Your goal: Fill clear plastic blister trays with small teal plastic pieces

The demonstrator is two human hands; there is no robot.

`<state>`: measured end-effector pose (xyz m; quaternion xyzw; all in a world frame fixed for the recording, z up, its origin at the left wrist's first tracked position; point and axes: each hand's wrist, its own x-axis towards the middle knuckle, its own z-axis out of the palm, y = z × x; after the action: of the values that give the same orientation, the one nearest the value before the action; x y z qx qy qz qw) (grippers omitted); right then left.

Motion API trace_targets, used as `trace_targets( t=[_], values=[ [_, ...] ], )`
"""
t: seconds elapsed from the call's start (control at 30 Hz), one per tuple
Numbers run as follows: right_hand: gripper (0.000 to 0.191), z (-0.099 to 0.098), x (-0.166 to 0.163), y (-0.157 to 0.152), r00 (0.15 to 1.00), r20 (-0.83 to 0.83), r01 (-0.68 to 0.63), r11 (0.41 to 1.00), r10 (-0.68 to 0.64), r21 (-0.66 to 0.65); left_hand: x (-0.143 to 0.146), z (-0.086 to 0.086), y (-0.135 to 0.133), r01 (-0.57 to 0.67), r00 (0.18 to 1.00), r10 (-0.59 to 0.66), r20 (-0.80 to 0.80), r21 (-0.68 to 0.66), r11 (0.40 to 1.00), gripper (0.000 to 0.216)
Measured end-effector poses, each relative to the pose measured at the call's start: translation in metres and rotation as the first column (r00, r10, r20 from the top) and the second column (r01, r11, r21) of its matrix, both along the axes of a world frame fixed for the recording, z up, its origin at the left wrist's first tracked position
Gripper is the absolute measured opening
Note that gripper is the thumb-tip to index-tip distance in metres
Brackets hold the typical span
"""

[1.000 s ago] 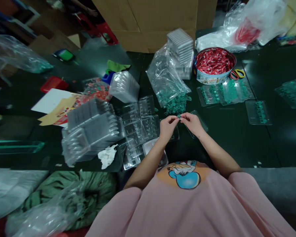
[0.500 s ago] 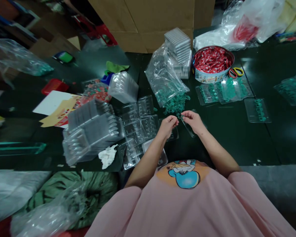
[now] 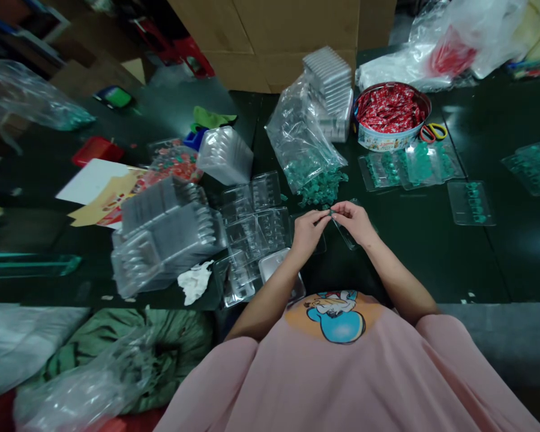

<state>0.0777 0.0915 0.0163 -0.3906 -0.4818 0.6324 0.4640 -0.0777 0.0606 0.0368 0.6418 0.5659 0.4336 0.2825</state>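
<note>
My left hand (image 3: pixel 306 231) and my right hand (image 3: pixel 353 221) meet fingertip to fingertip over the dark green table (image 3: pixel 427 252). Both are pinched on a small green piece (image 3: pixel 329 212), too small to name more exactly. A clear plastic blister tray (image 3: pixel 347 234) lies just under my right hand. A loose heap of green pieces (image 3: pixel 321 187) spills from a clear bag (image 3: pixel 299 141) right behind my fingers. More empty clear trays (image 3: pixel 252 225) lie to the left of my left hand.
Stacks of clear trays (image 3: pixel 164 231) stand at the left, and another stack (image 3: pixel 330 90) behind the bag. A round tin of red packets (image 3: pixel 390 117) and scissors (image 3: pixel 434 132) sit at the back right. Filled trays (image 3: pixel 407 168) lie to the right. Cardboard boxes (image 3: pixel 279 36) close the back.
My hands parted slightly half a second ago and have come together again on the green piece. The view shifted a little; nothing else on the table moved.
</note>
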Motion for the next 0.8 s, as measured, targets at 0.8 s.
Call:
trace_targets(
  t=[0.8],
  values=[
    [0.03,0.03,0.004,-0.008,0.987,-0.156,0.007,0.981,-0.038,-0.194,-0.067,0.01,0.03,-0.17,0.91,0.223,-0.349,0.176,0.97,0.018]
  ],
)
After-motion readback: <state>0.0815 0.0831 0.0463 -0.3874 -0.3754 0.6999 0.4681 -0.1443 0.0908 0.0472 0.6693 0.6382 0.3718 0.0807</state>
